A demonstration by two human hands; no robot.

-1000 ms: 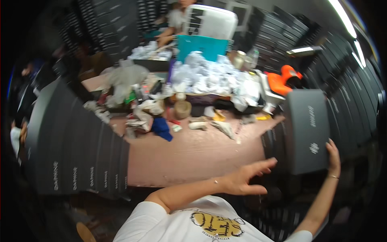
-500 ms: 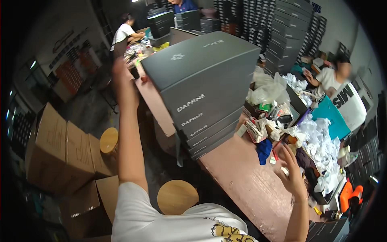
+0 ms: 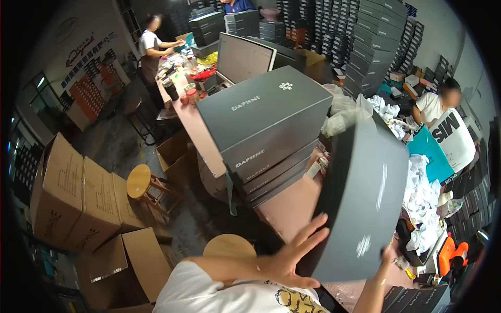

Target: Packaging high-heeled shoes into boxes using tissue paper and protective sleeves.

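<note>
A large grey shoe box point(image 3: 365, 193) is tilted up close in front of me, blurred by motion. My left hand point(image 3: 292, 258) lies against its lower left edge with the fingers spread. My right hand point(image 3: 389, 254) holds its lower right corner and is mostly hidden behind the box. To the left, a stack of grey shoe boxes point(image 3: 261, 130) stands on the pinkish-brown table point(image 3: 284, 206), apart from both hands.
Two round wooden stools point(image 3: 140, 180) and brown cartons point(image 3: 78, 195) stand on the floor at left. White paper wads point(image 3: 425, 190) litter the table at right. One person sits at right point(image 3: 443, 112) and another stands at the far end point(image 3: 151, 44). Stacked boxes line the walls.
Half a second ago my left hand was up on the far side of the stack and my right hand hung free. Now both hands are on a grey box held close in front of me.
</note>
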